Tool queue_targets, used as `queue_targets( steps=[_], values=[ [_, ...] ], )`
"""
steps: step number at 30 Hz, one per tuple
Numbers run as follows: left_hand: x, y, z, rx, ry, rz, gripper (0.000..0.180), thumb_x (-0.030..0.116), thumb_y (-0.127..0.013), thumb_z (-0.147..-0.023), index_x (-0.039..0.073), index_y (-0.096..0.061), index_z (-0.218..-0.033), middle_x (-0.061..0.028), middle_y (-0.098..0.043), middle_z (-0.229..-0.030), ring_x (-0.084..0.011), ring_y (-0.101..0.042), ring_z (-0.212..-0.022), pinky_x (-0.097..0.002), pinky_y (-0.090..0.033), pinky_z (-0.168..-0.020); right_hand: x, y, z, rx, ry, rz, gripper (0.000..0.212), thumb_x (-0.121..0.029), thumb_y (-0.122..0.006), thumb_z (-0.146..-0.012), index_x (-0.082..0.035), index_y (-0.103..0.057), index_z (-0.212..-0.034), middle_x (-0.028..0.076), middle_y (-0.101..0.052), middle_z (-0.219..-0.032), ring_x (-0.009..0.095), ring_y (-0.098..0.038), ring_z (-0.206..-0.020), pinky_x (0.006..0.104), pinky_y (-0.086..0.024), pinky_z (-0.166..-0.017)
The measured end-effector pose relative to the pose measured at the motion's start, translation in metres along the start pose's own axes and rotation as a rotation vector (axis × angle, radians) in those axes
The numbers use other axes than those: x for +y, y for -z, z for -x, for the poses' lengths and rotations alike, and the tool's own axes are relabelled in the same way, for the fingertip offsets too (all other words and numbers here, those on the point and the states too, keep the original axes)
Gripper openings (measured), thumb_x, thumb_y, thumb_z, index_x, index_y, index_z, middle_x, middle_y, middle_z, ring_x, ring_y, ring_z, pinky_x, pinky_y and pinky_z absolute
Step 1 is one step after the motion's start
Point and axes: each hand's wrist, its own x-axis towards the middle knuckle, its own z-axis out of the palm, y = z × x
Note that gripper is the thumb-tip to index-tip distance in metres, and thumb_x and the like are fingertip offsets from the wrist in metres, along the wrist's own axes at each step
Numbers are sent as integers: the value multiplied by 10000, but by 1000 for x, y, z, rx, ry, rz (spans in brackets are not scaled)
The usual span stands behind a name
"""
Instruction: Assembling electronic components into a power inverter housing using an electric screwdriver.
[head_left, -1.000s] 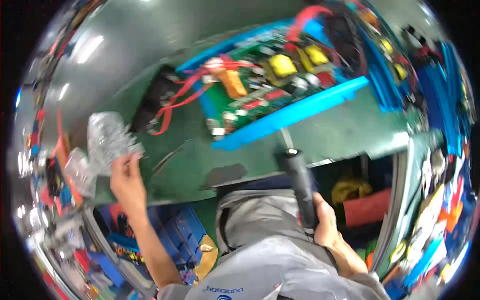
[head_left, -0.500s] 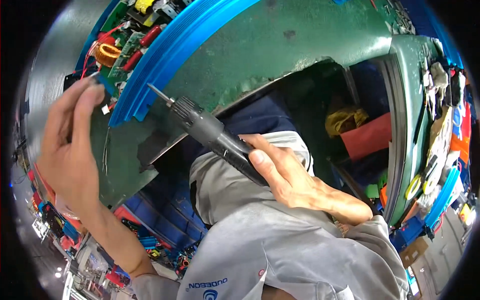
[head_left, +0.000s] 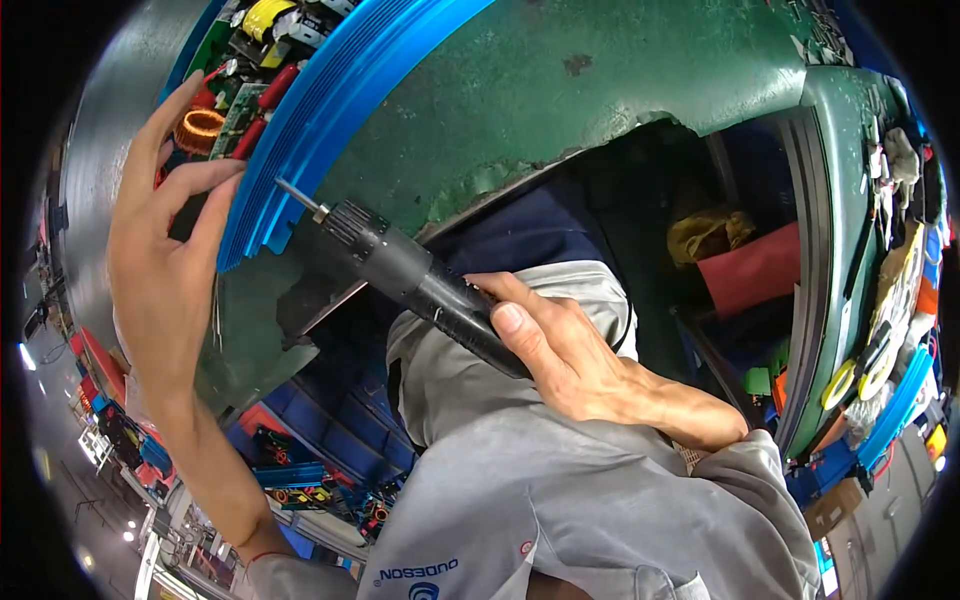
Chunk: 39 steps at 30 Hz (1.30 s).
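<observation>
My right hand is wrapped round the black body of an electric screwdriver. The bit points to the upper left, its tip over the near part of a blue ribbed metal housing. At the housing's left edge is my left hand. Its thumb and one finger come together on that edge, while another finger stretches up over the parts inside. In the housing sits a circuit board with red cylindrical components, a copper-wound coil and a yellow-wrapped part. What lies under the fingertips is hidden.
The green bench top has a ragged front edge. Below it, to the right, a red sheet and yellowish crumpled material lie in an opening. Tape rolls and loose items line the right side. Blue bins stand lower left.
My left hand has come down from a raised pinch onto the housing's edge, one finger now stretched out. The housing's near end has shifted slightly toward me. The screwdriver has moved slightly left.
</observation>
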Motion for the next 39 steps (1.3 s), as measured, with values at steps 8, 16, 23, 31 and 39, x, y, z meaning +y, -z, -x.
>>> queue_targets(
  steps=[8,16,23,31,39],
  values=[
    [-5,0,-3,-10,10,63,135,88,-646,-946,55,-742,-1035,-102,-487,-1519,-262,-434,-1424,-416,-344,-1180,3,1,-10,-58,-75,-225,640,-511,-263,-1086,0,-479,-1405,58,-551,-653,154,-537,-603,316,-420,-605],
    [6,5,-15,51,-44,177,98,11,-730,-801,4,-681,-885,-151,-544,-1456,-352,-483,-1376,-431,-369,-1142,3,6,-3,-247,-355,-703,654,-612,-249,-1058,-83,-627,-990,35,-638,-725,117,-567,-640,269,-442,-602],
    [1,13,-7,4,-7,352,121,-1,-721,-763,3,-704,-883,-131,-514,-1482,-354,-444,-1395,-456,-366,-1149,-7,5,-4,-299,-335,-666,905,-729,-283,-979,49,-513,-1383,96,-643,-724,141,-571,-583,268,-448,-564],
    [5,21,2,-97,4,421,255,-84,-595,-782,-73,-664,-1028,-235,-415,-1532,-403,-316,-1470,-502,-276,-1204,-23,2,-7,-218,-428,-620,988,-791,-288,-933,70,-515,-1360,100,-621,-732,161,-594,-588,289,-471,-548],
    [7,4,11,-10,5,422,304,70,-726,-792,-61,-645,-1054,-173,-478,-1498,-316,-395,-1441,-488,-312,-1185,1,2,-6,-262,-501,-674,972,-795,-318,-921,61,-536,-1324,123,-644,-716,160,-584,-557,298,-441,-528]
  ],
)
